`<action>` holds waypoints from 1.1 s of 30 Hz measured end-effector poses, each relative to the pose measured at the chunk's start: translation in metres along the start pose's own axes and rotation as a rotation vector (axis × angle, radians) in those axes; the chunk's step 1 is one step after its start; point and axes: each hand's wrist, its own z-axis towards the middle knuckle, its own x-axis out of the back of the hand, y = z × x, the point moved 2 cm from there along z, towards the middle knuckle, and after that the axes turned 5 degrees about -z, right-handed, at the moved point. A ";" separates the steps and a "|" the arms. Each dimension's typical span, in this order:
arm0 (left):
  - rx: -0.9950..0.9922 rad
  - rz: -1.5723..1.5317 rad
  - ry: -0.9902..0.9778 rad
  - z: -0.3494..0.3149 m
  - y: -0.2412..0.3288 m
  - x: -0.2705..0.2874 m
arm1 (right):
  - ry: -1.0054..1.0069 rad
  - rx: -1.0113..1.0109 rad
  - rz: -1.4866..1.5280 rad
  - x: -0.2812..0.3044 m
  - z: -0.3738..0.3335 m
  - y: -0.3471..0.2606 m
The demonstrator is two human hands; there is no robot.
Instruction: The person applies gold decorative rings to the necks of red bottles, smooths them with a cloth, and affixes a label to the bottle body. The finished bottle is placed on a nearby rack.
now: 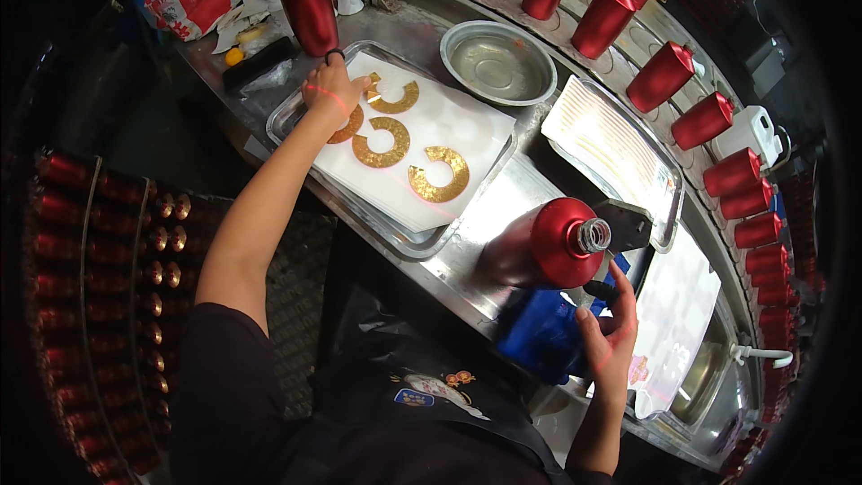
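My left hand [334,97] reaches over the left part of a metal tray [413,250], fingers apart, a black band on one finger. Its thumb tip is beside a gold C-shaped piece [401,99]; another gold piece [346,128] is partly under the hand. Two more, a middle gold piece [388,154] and a right gold piece [451,181], lie on white sheets [467,126] in the tray. My right hand [612,332], thumb and fingers spread, is just beside an uncapped glossy red bottle [548,238]. One of its fingers has a black cover. Whether it touches the bottle is unclear.
Behind the tray sits a round metal basin [498,63]. A second tray with a striped sheet [620,148] lies to its right. A blue object [539,337] is below the bottle. One red bottle [307,13] stands far left; red bottles [663,76] line the curved rack.
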 end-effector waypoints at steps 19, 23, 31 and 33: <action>0.132 -0.076 -0.108 0.045 -0.011 -0.009 | 0.014 0.020 -0.035 -0.017 -0.006 -0.020; 0.134 -0.040 0.005 0.049 -0.018 -0.014 | 0.043 0.057 0.063 -0.025 -0.013 -0.031; -0.194 -0.110 0.157 0.004 0.011 0.009 | -0.159 0.116 0.044 -0.048 -0.037 -0.056; -0.283 -0.199 0.092 -0.014 0.024 0.026 | -0.222 0.094 0.097 -0.068 -0.029 -0.056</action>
